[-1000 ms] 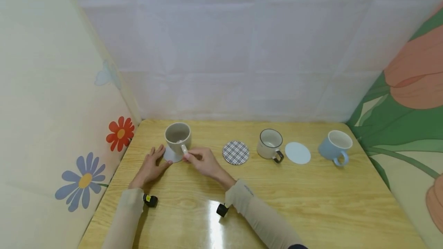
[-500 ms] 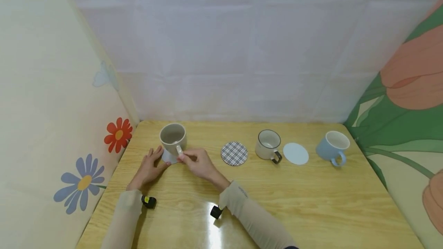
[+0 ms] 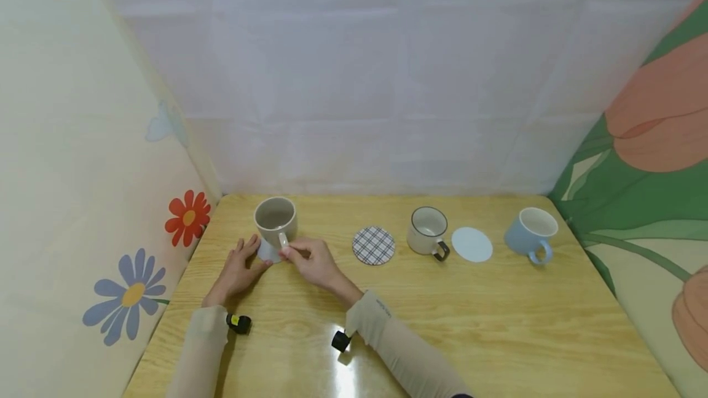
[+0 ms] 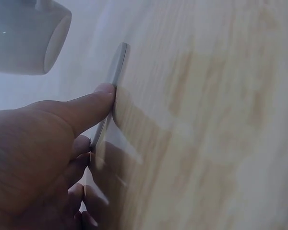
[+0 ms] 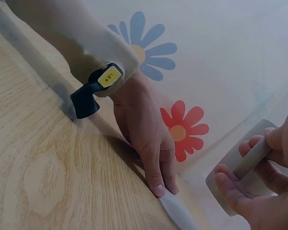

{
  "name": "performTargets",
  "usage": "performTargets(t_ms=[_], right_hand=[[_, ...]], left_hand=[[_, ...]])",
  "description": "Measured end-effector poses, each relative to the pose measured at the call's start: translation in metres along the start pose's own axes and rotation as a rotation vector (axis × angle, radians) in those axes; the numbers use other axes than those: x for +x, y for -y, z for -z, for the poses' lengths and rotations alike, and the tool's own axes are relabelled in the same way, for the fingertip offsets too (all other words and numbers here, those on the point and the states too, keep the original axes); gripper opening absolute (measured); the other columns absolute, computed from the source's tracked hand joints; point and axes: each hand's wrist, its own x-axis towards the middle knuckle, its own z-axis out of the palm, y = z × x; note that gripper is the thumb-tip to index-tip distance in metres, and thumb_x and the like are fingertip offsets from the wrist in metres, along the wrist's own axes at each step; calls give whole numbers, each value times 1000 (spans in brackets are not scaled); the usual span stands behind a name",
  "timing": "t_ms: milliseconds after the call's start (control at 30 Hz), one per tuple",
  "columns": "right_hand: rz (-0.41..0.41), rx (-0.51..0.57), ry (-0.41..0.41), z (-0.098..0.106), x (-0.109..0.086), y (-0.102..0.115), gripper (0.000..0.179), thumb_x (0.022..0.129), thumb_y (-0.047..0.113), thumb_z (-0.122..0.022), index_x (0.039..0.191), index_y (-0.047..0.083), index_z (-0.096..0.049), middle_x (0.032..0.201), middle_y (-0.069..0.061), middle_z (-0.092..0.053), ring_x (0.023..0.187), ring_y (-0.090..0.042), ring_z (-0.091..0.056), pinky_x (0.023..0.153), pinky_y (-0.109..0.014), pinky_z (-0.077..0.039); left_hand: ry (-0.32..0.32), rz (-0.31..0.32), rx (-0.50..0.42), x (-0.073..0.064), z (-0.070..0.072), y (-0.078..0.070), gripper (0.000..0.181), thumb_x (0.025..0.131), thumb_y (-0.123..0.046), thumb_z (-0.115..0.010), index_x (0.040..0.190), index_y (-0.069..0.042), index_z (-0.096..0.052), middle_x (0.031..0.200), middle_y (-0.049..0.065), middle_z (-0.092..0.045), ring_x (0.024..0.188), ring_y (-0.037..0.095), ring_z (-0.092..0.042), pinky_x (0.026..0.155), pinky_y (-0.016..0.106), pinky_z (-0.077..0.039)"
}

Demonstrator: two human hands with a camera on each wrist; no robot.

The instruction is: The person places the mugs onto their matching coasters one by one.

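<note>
Mug [image 3: 268, 221], held above coaster [image 3: 268, 253]; handle [image 3: 283, 239] pinched by right hand [image 3: 314, 261]; left hand [image 3: 238, 270] spread, touching coaster; slack pinch could tip mug.

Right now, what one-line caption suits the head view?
The right hand holds a mug by its handle, near a coaster the left hand touches.

Left hand [image 3: 236, 272]: obstructed left of the grip.
Plaid coaster [image 3: 373, 245]: lay flat to the grip's right, passable above.
Black-rimmed mug [image 3: 426, 232]: blocked farther right.
</note>
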Motion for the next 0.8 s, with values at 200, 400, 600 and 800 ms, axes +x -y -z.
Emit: performTargets(t_ms=[200, 400, 600, 800], right_hand=[[-4, -5, 7, -3, 0, 0, 22, 104, -2, -64, 118, -17, -72, 109, -34, -75, 101, -46, -77, 91, -43, -67], [3, -5, 14, -7, 4, -3, 22, 104, -1, -64, 118, -16, -73, 110, -33, -75, 101, -44, -78, 92, -46, -66], [6, 1, 23, -10, 4, -8, 22, 103, -4, -63, 116, -20, -71, 110, -35, -74, 102, -50, -76, 93, -52, -65], [-9, 4, 34, -12, 4, -11, 22, 103, -5, -63, 117, -20, -71, 113, -35, -73, 105, -51, -75, 94, -50, -65]], left_hand=[[2, 5, -9, -2, -1, 4, 81, 105, -37, -69, 165, 1, -29, 177, 21, -14, 162, 54, 4, 131, 71, 3], [-22, -5, -21, -4, 0, 7, 81, 105, -34, -71, 164, 4, -30, 176, 23, -16, 162, 55, 3, 130, 72, 2], [-16, 8, -24, -3, -2, 6, 84, 104, -39, -71, 166, 0, -29, 177, 20, -16, 163, 53, 3, 131, 71, 1], [-20, -3, -8, 3, -2, 5, 83, 105, -42, -69, 167, -4, -30, 177, 21, -17, 163, 54, 1, 131, 71, 0]])
